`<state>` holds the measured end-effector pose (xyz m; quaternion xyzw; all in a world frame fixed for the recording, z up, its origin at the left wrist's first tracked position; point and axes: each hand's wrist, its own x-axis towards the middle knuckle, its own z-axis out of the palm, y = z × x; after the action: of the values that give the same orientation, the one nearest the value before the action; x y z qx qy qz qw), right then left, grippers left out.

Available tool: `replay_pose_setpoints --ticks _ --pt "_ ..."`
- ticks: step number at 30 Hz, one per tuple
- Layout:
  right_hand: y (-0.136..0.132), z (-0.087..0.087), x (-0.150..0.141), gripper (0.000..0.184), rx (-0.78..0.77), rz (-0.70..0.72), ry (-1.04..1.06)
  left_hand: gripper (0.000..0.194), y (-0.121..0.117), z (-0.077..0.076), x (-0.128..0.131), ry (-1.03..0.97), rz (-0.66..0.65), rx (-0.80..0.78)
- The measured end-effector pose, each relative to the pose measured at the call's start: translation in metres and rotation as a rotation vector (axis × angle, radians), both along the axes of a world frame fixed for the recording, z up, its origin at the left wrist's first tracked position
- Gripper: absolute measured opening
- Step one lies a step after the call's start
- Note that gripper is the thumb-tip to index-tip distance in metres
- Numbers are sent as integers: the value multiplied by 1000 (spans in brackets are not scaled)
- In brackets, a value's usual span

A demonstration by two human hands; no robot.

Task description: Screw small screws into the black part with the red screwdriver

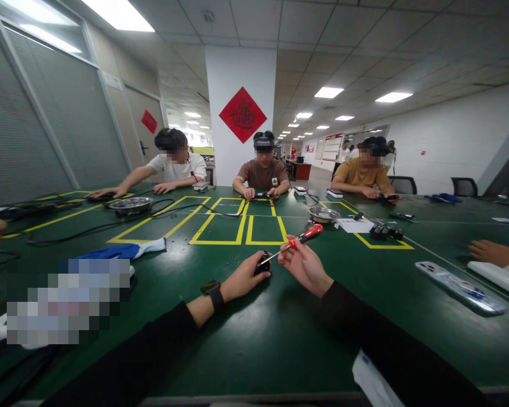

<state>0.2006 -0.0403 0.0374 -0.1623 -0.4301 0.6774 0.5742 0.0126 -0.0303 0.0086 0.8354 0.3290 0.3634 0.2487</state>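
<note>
A person in black sleeves sits at a green table and works with both hands near its middle. The left hand, with a dark watch on the wrist, is closed around a small black part, pinching it between thumb and fingers just above the tabletop. The right hand holds a screwdriver in a pinch grip low on its red handle, where the handle meets the shaft. The handle points toward 1 o'clock, away from the person; the thin metal shaft slopes down toward 8 o'clock, and its tip rests on the top of the part.

The part looks small, rigid and light, and easy to let slip or twist under the tip, so a firm hold around its sides seems sensible. The screwdriver looks stiff and light, and the ribbed handle appears to be the natural place to grip it.

At about 10 o'clock from the hands lies a blue and white cloth. At 12 o'clock are yellow taped boxes, and at 1 o'clock a metal bowl. Small dark specks, possibly screws, are scattered on the table ahead of the hands. Three other people sit across the table, each bent over their own work.
</note>
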Motion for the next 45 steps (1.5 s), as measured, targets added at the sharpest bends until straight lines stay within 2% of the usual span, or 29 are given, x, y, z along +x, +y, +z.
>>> replay_pose_setpoints --ticks 4,8,13,18,33,45 --pt "-8 4 -4 21 259 -164 -133 32 2 -2 0 1 0 -21" --pt "-17 6 -6 17 441 -321 -291 38 2 -2 0 0 -15 -16" --pt "-20 5 -6 18 558 -315 -436 36 0 0 -1 11 -8 -7" --pt "-21 5 -7 20 557 -260 -486 33 -1 2 -1 15 -4 -15" --pt "-25 7 -8 18 535 -298 -451 28 0 1 0 45 41 2" --pt "-24 4 -10 18 485 -311 -416 20 -3 7 1 30 38 -40"
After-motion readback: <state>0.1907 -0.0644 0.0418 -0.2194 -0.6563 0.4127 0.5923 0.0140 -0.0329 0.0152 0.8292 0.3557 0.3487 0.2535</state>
